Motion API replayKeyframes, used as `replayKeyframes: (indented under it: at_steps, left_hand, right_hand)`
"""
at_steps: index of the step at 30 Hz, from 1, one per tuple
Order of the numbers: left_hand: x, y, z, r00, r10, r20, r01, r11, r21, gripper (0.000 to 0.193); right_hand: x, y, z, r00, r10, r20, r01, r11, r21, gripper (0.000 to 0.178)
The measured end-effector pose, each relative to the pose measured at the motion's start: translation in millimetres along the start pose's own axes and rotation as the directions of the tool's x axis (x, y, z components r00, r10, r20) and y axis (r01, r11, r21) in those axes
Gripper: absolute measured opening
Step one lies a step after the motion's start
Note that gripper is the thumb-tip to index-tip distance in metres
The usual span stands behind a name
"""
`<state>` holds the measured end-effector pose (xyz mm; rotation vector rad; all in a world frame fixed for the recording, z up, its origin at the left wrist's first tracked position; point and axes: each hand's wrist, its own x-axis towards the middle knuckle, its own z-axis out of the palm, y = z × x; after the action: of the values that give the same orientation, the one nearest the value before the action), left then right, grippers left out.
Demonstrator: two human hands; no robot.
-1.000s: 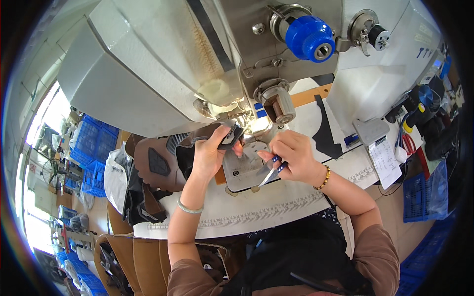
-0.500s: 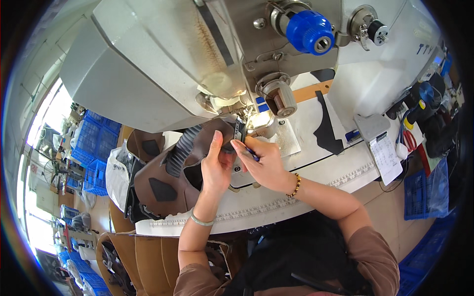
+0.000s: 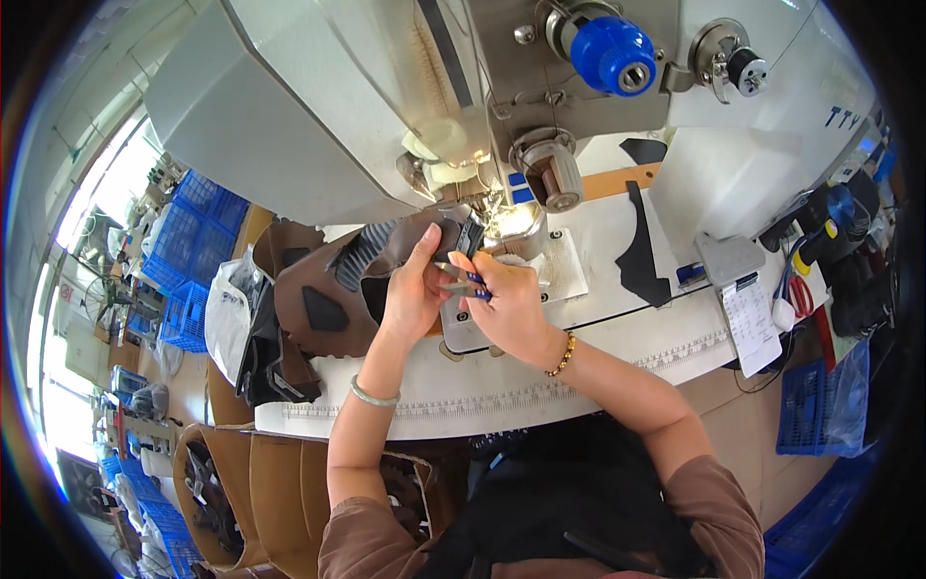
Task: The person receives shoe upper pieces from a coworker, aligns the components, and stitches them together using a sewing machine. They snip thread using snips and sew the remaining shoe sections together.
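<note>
My left hand (image 3: 413, 294) is closed on the edge of a brown leather upper (image 3: 359, 333), thumb raised along its front. My right hand (image 3: 516, 307) grips small thread snips (image 3: 475, 282) with blue on the handles. Their blades stand apart and point left, towards my left fingers. Just above the right fingertips is a black strip (image 3: 470, 237) with pale marks, close to the lit needle area of a sewing machine (image 3: 502, 217). Grey ribbing (image 3: 362, 256) and black patches (image 3: 324, 309) show on the upper. My fingers hide part of the leather.
The white table (image 3: 434, 391) has a ruler strip along its front edge. A black cut piece (image 3: 640, 256) lies to the right, beyond it a paper slip (image 3: 750, 323) and red-handled scissors (image 3: 800, 295). Cardboard boxes (image 3: 280, 492) stand below left, blue crates (image 3: 193, 236) farther off.
The snips' blades now show between my hands; before, mostly the handle showed in my right hand. Both hands have drawn slightly away from the black strip. The whole view has shifted a little.
</note>
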<state>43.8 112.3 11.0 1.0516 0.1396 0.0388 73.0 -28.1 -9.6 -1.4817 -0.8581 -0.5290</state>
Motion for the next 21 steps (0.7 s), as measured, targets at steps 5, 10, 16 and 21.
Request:
replayKeyframes:
  at_steps: [5,10,16,21]
  left_hand:
    - [-31.6,-11.7,46.1,0.992,0.038,-0.119,-0.042,0.998,-0.037,0.042]
    - [-130.9,13.4,90.3,0.933,-0.357,0.044,0.332,0.901,0.280,0.026]
    - [-169.7,101.9,86.7,0.956,0.260,0.137,-0.235,0.396,0.888,0.012]
    - [-47.5,117.7,59.9,0.938,0.084,0.336,-0.317,-0.187,0.930,0.064]
  right_hand:
    - [1.1,-8.3,-12.6,0.991,0.128,0.040,-0.131,0.988,0.079,0.018]
    - [3.3,-28.1,-23.3,0.860,0.487,0.150,-0.478,0.670,0.568,0.032]
    - [-0.4,-20.2,-29.9,0.856,0.498,0.136,-0.488,0.694,0.530,0.031]
    - [6.9,-26.0,-47.9,0.815,0.478,0.327,-0.555,0.805,0.207,0.014]
